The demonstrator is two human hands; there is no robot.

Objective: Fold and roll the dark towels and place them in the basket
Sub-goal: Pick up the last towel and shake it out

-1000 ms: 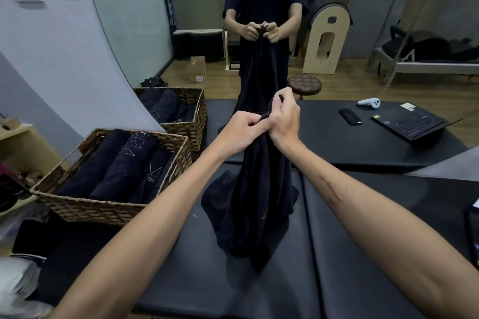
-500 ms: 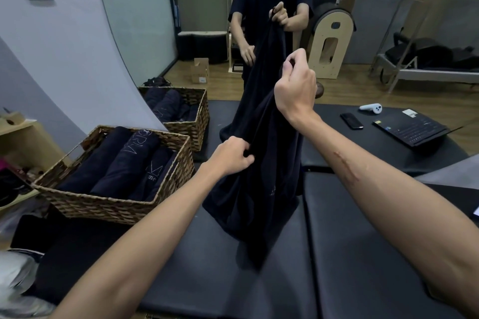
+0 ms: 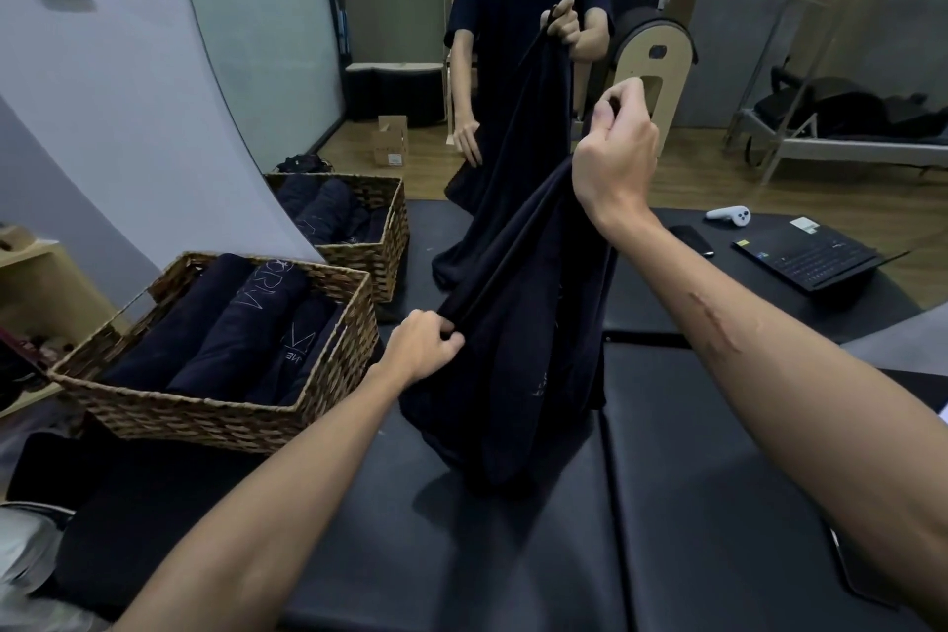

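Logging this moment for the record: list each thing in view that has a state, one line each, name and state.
left hand: gripping the towel's edge, low.
right hand: pinching the towel's edge, raised.
dark towel: unfolded, hanging, bottom bunched on the mat.
basket: holding rolled towels.
laptop: open.

Basket (image 3: 215,413) left of the held towel (image 3: 513,375) (rolled towels (image 3: 225,349) inside), laptop (image 3: 815,264) far right.
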